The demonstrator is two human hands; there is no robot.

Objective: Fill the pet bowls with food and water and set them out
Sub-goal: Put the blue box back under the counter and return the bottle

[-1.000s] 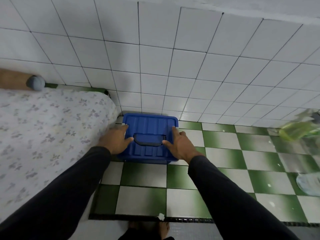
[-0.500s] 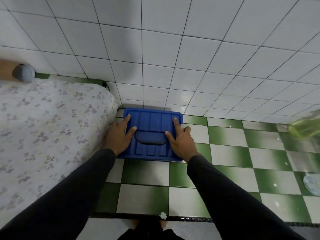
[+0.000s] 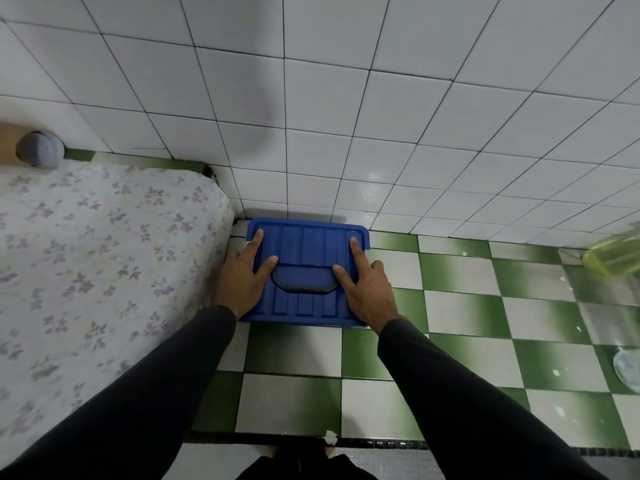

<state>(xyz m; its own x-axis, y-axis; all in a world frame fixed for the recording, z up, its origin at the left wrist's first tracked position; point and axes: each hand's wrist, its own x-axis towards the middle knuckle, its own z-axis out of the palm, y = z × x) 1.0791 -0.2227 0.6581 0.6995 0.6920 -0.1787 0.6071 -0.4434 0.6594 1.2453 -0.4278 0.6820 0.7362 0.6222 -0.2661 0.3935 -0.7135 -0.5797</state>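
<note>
A blue plastic box [image 3: 313,242] with a ribbed lid and a dark recessed handle [image 3: 303,280] stands on the floor against the tiled wall. My left hand [image 3: 242,277] lies on the lid's left side, index finger and thumb on top and the other fingers down over the edge. On the right side my right hand [image 3: 367,284] mirrors it, with fingers curled over the right edge. No pet bowl shows clearly.
A mattress [image 3: 97,265] in a floral sheet borders the box on the left. The floor [image 3: 460,306] has green and white tiles. A yellow-green container [image 3: 613,258] and a clear round object [image 3: 628,367] sit at the right edge. A step edge [image 3: 381,444] runs near my feet.
Both hands have slid farther along the lid, so the index fingers now reach near its far edge. The camera has tilted down and closer. The box stays in place.
</note>
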